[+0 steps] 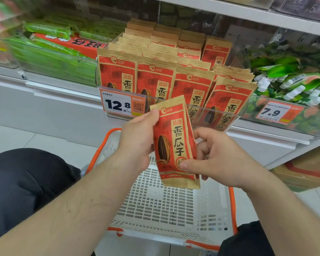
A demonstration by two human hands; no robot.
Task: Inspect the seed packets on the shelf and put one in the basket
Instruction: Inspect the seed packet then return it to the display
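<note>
The left hand (137, 137) pinches the upper left edge of a seed packet (175, 143), and the right hand (216, 159) grips its lower right side, thumb on the front. The packet hangs upright above the open white basket (166, 204), just before the clear shelf bin (235, 115) of matching packets.

One head-worn wide-angle camera looks forward and steeply down from close range. The shelf (174, 8) of packets (155, 74) fills the upper frame, the basket (174, 204) sits directly below, and both forearms enter from the bottom edge.
</note>
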